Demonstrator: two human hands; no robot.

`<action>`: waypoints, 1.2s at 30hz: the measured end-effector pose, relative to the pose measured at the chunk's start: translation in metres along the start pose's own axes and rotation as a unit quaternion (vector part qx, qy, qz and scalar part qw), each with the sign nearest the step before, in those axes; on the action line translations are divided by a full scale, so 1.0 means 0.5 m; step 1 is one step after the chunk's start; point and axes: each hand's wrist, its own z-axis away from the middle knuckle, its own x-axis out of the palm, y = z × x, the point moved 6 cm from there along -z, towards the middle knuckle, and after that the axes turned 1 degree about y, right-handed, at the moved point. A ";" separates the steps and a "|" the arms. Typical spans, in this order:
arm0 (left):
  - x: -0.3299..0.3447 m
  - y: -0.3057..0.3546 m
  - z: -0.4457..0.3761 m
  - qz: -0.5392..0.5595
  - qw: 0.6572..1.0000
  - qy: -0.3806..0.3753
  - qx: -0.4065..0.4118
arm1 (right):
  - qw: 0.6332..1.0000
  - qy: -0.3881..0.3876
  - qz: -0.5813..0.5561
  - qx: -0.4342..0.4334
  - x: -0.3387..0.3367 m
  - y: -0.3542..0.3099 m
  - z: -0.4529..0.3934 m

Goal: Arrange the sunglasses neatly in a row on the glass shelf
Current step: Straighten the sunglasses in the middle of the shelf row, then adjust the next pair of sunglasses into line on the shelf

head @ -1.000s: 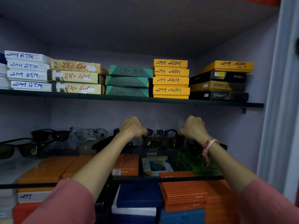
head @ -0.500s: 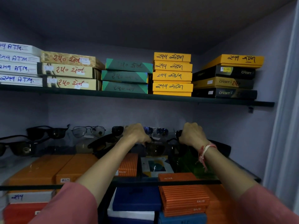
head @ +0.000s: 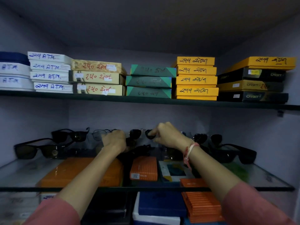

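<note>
Several pairs of sunglasses stand along the back of the glass shelf [head: 266,179]. Both hands reach to a dark round-lensed pair [head: 136,134] at the middle back. My left hand [head: 114,141] is closed at its left end, over a dark lens. The fingertips of my right hand [head: 168,137] pinch its right lens. A wire-framed clear pair [head: 99,135] sits just left of my left hand. Two black square pairs [head: 71,135] [head: 35,149] stand further left. More dark pairs [head: 233,151] stand at the right.
Orange, blue and patterned boxes [head: 143,168] show through the glass from the shelf below. The upper shelf [head: 146,100] carries stacks of white, tan, green, yellow and black boxes [head: 196,78]. Cupboard walls close in left and right.
Both hands have shifted left along the back row, from a pair further right to the round-lensed pair. The camera has tilted, showing more of the shelf's right side.
</note>
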 end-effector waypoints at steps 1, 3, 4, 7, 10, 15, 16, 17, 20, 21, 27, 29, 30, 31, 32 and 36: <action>-0.001 -0.011 0.004 0.000 1.000 0.014 0.005 | 0.999 -0.032 0.000 -0.006 0.022 -0.015 -0.008; -0.006 -0.037 0.009 -0.004 0.999 0.030 0.014 | 0.997 -0.079 0.024 -0.001 0.064 -0.033 -0.020; -0.010 -0.053 0.010 -0.003 0.999 0.031 0.014 | 0.995 -0.093 0.034 0.003 0.081 -0.038 -0.024; -0.017 -0.104 0.009 0.006 1.000 0.014 0.013 | 0.995 -0.088 0.035 0.015 0.108 -0.051 -0.024; -0.020 -0.141 0.012 0.027 0.999 -0.007 0.016 | 0.998 -0.051 0.018 0.011 0.105 -0.066 -0.019; -0.043 -0.140 0.012 0.238 0.964 0.001 0.119 | 0.999 0.015 -0.027 0.034 0.078 -0.087 -0.015; -0.044 -0.131 0.017 0.268 0.952 -0.029 0.145 | 0.999 0.027 -0.029 0.035 0.073 -0.091 -0.016; -0.044 -0.123 0.021 0.276 0.946 -0.049 0.163 | 0.998 0.040 -0.029 0.035 0.067 -0.095 -0.014; -0.052 -0.113 0.020 0.252 0.951 -0.035 0.177 | 0.995 0.085 -0.016 0.039 0.042 -0.102 -0.006; -0.057 -0.114 0.017 0.250 0.952 -0.015 0.174 | 0.994 0.104 -0.017 0.043 0.032 -0.100 -0.002; -0.081 -0.110 0.007 0.270 0.951 0.049 0.144 | 0.977 0.185 -0.050 0.095 -0.033 -0.072 0.013; -0.081 -0.105 0.003 0.291 0.947 0.052 0.124 | 0.975 0.175 -0.063 0.120 -0.043 -0.058 0.015; -0.079 -0.104 -0.003 0.303 0.945 0.054 0.111 | 0.975 0.163 -0.075 0.134 -0.043 -0.050 0.016; -0.074 -0.104 -0.009 0.317 0.942 0.052 0.094 | 0.973 0.150 -0.088 0.149 -0.043 -0.041 0.018; -0.067 -0.104 -0.016 0.329 0.940 0.045 0.074 | 0.970 0.145 -0.095 0.168 -0.043 -0.031 0.020; -0.043 -0.092 -0.038 0.333 0.943 0.029 0.013 | 0.950 0.182 -0.077 0.241 -0.050 0.009 0.028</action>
